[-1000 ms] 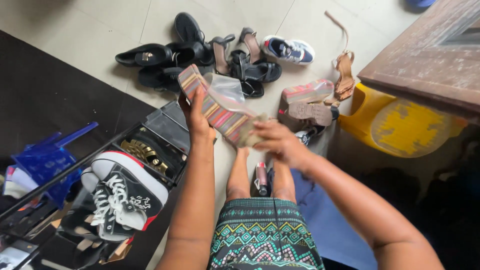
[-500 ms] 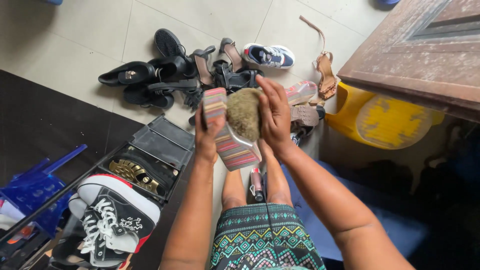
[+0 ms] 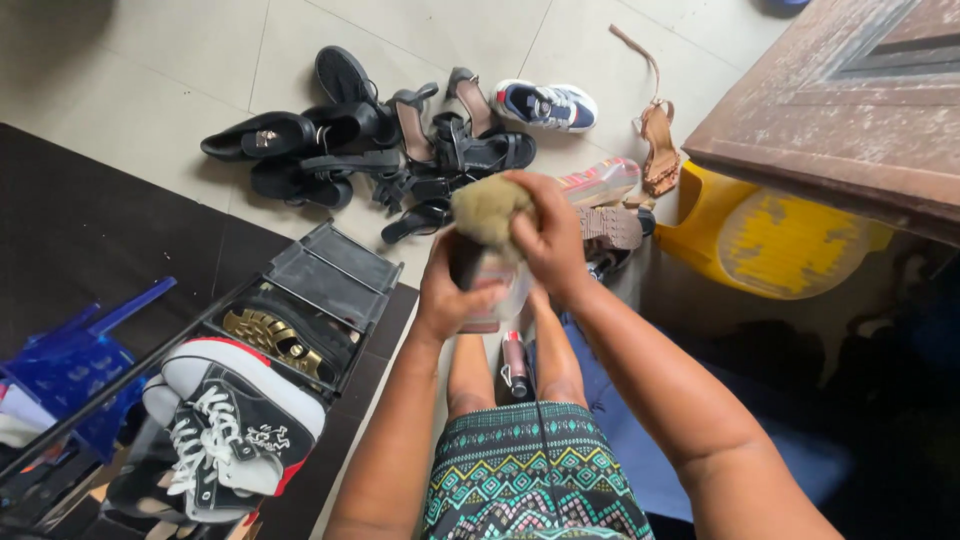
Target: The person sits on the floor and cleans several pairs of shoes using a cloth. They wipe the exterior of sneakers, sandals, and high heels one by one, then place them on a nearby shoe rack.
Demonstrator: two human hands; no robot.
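1. Above my knees, my left hand (image 3: 452,292) is wrapped around a striped wedge shoe (image 3: 487,290), fingers closed on its side and thumb across the near face; the shoe is held off the floor.
2. My right hand (image 3: 553,240) is closed on a tan fuzzy cloth pad (image 3: 487,208), which is pressed against the upper end of the shoe.
3. The pad sits just above my left hand, touching the shoe; the two hands are close together with the shoe between them.
4. Most of the shoe is hidden by my hands, so only a band of its side shows.
5. A matching striped wedge shoe (image 3: 603,181) lies on the pale floor tiles (image 3: 170,50) beyond my right hand, resting on its side.
6. A heap of black shoes and sandals (image 3: 370,140) lies farther out on the tiles, with a white and navy sneaker (image 3: 547,104) and a tan strappy sandal (image 3: 658,145) to its right.
7. A dark shoe rack (image 3: 320,290) stands at my left, holding a black and white high-top sneaker (image 3: 235,415).
8. A small pink bottle (image 3: 514,362) lies between my shins.
9. A yellow plastic stool (image 3: 780,240) stands under a brown wooden table (image 3: 850,110) at my right.
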